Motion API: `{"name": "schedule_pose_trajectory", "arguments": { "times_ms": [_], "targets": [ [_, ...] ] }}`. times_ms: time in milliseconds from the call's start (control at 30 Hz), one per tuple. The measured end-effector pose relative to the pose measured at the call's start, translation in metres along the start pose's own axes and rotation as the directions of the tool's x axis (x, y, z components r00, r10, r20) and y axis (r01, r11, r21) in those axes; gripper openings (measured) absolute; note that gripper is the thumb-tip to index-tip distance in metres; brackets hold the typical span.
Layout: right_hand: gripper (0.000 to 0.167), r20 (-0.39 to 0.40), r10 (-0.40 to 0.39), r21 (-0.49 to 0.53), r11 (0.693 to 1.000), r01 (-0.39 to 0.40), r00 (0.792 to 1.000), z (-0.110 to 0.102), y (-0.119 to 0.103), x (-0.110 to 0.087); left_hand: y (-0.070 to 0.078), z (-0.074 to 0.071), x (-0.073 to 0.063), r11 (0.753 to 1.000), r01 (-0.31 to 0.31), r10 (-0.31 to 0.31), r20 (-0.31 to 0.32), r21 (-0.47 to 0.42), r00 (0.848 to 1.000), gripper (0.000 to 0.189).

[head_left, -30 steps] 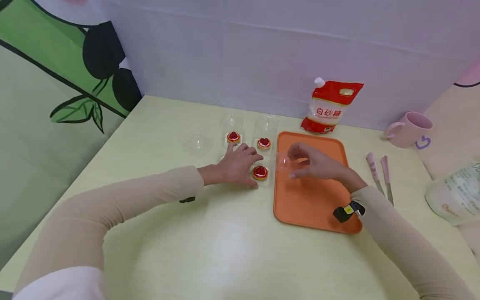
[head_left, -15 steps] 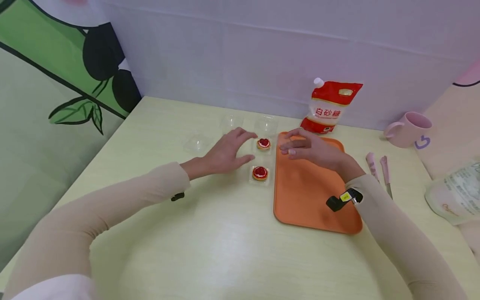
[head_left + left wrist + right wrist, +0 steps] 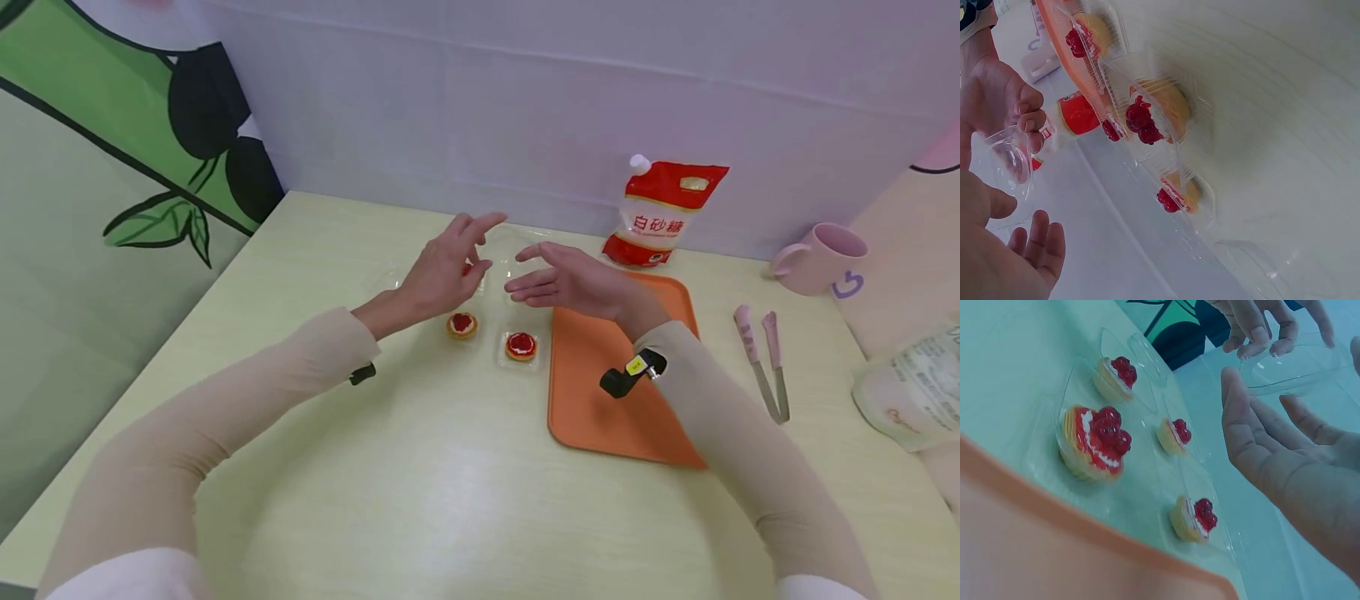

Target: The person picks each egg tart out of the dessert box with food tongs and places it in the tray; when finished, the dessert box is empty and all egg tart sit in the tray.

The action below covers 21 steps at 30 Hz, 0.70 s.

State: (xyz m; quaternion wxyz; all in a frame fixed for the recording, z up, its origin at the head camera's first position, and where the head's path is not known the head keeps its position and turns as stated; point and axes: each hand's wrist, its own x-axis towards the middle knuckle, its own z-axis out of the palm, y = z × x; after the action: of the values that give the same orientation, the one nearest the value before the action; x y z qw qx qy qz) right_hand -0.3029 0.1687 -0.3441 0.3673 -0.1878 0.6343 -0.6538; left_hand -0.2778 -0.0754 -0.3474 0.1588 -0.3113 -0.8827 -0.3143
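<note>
Between my hands is a clear domed plastic lid (image 3: 1300, 365), nearly invisible in the head view. My left hand (image 3: 442, 271) holds it with thumb and fingers at its rim. My right hand (image 3: 577, 282) holds its other side, fingers lightly bent around the edge. Below, tarts topped with red fruit and white cream sit in clear plastic boxes: one front left (image 3: 462, 325), one front right (image 3: 521, 346). A back tart (image 3: 1196, 519) is hidden behind my right hand in the head view, and another behind my left. A loose clear lid (image 3: 1285, 269) lies at the left.
An orange tray (image 3: 600, 408) lies right of the tarts. Behind it a red-and-white sugar pouch (image 3: 656, 217) stands by the cloth backdrop. Further right are a pink mug (image 3: 817, 258), two pink-handled knives (image 3: 763, 367) and a pale bag (image 3: 911, 387) at the table edge.
My left hand has lifted off the front tarts and moved back and left. My right hand has come leftward from over the tray with the lid, and both hands now meet on it.
</note>
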Motion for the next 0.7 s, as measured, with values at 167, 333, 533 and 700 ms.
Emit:
{"name": "schedule_pose_trajectory", "arguments": {
  "times_ms": [167, 333, 533, 700],
  "targets": [
    [0.057, -0.019, 0.034, 0.035, 0.999, -0.033, 0.999, 0.013, -0.003, 0.018, -0.004, -0.008, -0.004, 1.000, 0.026, -0.026, -0.007, -0.007, 1.000, 0.056],
    [0.059, -0.037, 0.035, 0.046, 0.998, -0.033, 0.999, 0.029, -0.009, 0.037, -0.011, -0.024, -0.008, 0.998, 0.068, -0.068, -0.033, 0.005, 0.997, 0.054],
    [0.050, -0.087, -0.020, -0.022, 1.000, 0.018, 0.996, 0.048, -0.014, 0.055, -0.019, -0.045, -0.013, 0.971, 0.238, -0.237, -0.024, 0.033, 0.971, 0.054],
    [0.062, -0.127, -0.130, -0.239, 0.966, 0.097, 0.983, 0.061, -0.010, 0.067, -0.029, -0.057, -0.021, 0.933, 0.356, -0.357, 0.001, 0.049, 0.934, 0.056]
  ]
}}
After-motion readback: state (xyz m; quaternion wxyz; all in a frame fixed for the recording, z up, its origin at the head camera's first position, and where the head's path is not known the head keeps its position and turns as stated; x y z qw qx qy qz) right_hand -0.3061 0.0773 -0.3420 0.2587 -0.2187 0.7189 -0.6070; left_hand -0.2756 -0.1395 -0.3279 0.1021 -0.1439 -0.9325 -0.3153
